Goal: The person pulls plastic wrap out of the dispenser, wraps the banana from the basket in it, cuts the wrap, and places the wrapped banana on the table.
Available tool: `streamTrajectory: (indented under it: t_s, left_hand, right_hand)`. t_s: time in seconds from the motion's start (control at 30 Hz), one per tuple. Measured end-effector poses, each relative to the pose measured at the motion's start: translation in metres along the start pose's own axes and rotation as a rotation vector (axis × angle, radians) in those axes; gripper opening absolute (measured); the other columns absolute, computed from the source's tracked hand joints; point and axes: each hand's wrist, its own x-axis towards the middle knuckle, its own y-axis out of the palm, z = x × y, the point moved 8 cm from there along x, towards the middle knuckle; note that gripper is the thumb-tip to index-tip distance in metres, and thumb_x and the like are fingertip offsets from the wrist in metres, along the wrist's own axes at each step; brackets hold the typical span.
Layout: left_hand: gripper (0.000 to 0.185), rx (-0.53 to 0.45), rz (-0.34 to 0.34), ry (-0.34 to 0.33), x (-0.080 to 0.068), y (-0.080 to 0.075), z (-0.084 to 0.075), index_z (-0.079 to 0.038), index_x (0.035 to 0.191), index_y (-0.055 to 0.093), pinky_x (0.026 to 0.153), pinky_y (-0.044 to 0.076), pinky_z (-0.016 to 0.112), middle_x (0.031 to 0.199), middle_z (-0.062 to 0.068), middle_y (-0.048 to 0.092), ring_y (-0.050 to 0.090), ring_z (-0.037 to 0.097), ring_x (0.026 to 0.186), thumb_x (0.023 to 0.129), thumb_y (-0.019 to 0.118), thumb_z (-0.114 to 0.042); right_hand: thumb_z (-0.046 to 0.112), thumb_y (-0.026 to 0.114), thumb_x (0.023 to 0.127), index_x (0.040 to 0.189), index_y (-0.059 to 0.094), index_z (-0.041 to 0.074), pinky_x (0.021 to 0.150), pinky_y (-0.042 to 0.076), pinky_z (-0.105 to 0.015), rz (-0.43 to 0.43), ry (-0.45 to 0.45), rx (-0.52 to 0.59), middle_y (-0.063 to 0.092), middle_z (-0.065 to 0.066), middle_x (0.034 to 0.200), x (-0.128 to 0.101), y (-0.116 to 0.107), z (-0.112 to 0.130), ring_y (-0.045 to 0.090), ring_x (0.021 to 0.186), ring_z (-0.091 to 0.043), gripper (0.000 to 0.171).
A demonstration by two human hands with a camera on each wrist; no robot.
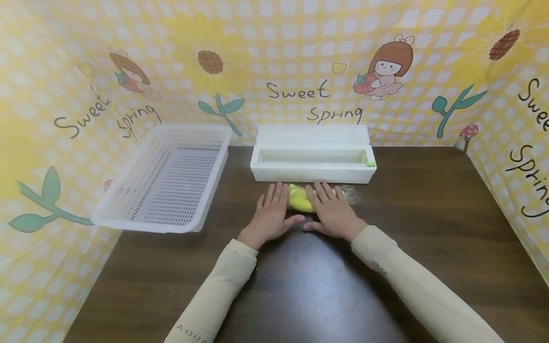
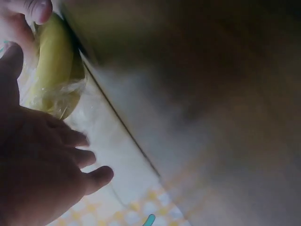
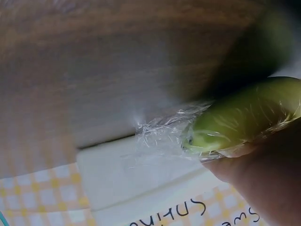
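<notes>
Yellow bananas lie on the table, wrapped in clear plastic film that bunches out past their right end. My left hand touches the left end of the bundle with fingers straight. Over its right part lies my right hand, fingers extended, hiding some of the fruit. Both thumbs point inward, close together. In the left wrist view, crumpled film covers the banana's end beside the hand. The right wrist view shows a greenish banana tip under loose, wrinkled film.
Just behind the bananas stands a long white box, its lid raised, with a small green piece at its right corner. A white perforated basket stands at the left. Patterned cloth surrounds the dark wooden table.
</notes>
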Motion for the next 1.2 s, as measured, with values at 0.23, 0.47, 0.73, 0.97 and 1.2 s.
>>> streamTrajectory:
  t_s: [0.23,0.47,0.73,0.97,1.2]
  left_hand:
    - [0.106,0.119,0.045,-0.145,0.002,0.003,0.011,0.001,0.160,0.007,0.119,0.010,0.058,0.165,0.023,0.004,0.000,0.037,0.152,0.094,0.050,-0.070]
    - [0.097,-0.361,0.018,-0.199,0.004,0.004,0.023,0.003,0.160,0.008,0.119,0.019,0.053,0.162,0.024,0.022,0.021,0.036,0.149,0.099,0.057,-0.055]
    - [0.076,-1.940,-0.163,-0.350,0.021,0.014,0.027,0.005,0.158,0.001,0.121,0.017,0.046,0.162,0.030,0.014,0.017,0.040,0.149,0.110,0.032,-0.044]
    - [0.072,-2.103,-0.313,-0.327,0.032,0.023,0.017,0.005,0.157,0.018,0.120,0.019,0.038,0.160,0.021,0.028,0.028,0.030,0.147,0.109,0.022,-0.050]
    - [0.067,-2.026,-0.487,-0.172,0.032,0.003,0.010,0.002,0.157,0.021,0.121,0.016,0.032,0.160,0.020,0.030,0.025,0.028,0.149,0.110,0.018,-0.046]
  right_hand:
    - [0.070,0.060,0.089,0.161,0.008,0.002,0.118,0.009,-0.063,0.025,0.016,0.040,0.007,-0.026,0.165,-0.001,0.002,-0.001,0.011,0.150,-0.043,0.112]
    - [0.067,0.063,0.089,0.162,0.004,0.004,0.118,0.006,-0.062,0.031,0.034,0.101,0.004,-0.024,0.165,0.000,0.001,-0.002,0.007,0.151,-0.041,0.112]
    - [0.069,0.059,0.090,0.162,0.002,0.006,0.119,0.005,-0.060,0.054,0.048,0.097,0.002,-0.022,0.166,-0.001,0.003,-0.004,0.004,0.152,-0.038,0.112]
    - [0.066,0.063,0.089,0.162,0.006,0.005,0.119,0.005,-0.061,0.039,0.032,0.108,0.005,-0.023,0.166,-0.002,0.001,0.000,0.008,0.151,-0.040,0.111]
    - [0.069,0.061,0.089,0.162,0.005,0.007,0.119,0.006,-0.060,0.044,0.034,0.066,0.005,-0.023,0.166,-0.001,0.002,-0.001,0.009,0.151,-0.040,0.111]
